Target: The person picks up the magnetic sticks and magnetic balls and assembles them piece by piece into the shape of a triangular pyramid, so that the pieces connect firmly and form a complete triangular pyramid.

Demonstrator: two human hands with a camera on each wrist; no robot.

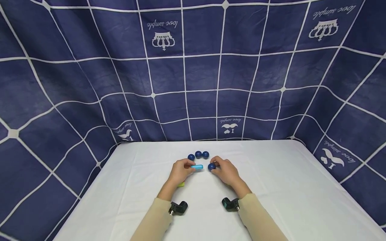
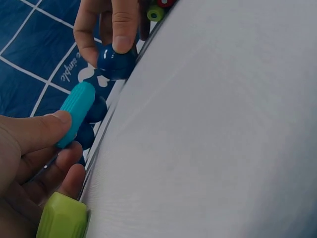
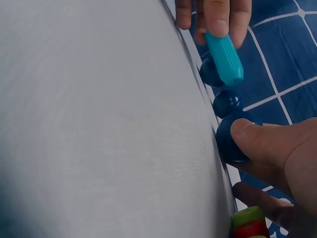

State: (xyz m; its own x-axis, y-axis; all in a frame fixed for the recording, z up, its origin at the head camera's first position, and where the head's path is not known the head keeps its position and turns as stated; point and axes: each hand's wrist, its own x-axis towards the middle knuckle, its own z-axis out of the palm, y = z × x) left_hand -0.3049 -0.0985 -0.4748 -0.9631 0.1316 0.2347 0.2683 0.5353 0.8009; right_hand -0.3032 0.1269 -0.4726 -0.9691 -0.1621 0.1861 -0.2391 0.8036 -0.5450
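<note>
a person's two bare hands above a white tabletop (image 1: 301,174). the left grip (image 1: 179,171) pinches a ribbed light-blue rod (image 1: 197,167) near one end between thumb and fingers; the right grip (image 1: 226,170) clasps a dark-blue ball (image 1: 211,166). rod and ball lie between the hands, toward the far edge of the tabletop, with a narrow gap between them; whether the ball rests on the surface cannot be told. for good control, the rod is probably best pinched well back, its free end bare and in line with the ball's middle, and the right fingers clear of the side that faces the rod; a light, even hold should suffice, as a smooth ball may slip if squeezed off centre. just beyond the left fingers and the rod, three more dark-blue balls (image 1: 198,154) form a short arc; a stray knuckle could set them rolling. a yellow-green piece (image 2: 62,216) sits close under the left grip and could be nudged, as could a green-and-red item (image 3: 249,223) beside the right fingers, which the head view does not show. a blue grid-patterned cloth (image 1: 202,73) hangs behind.
</note>
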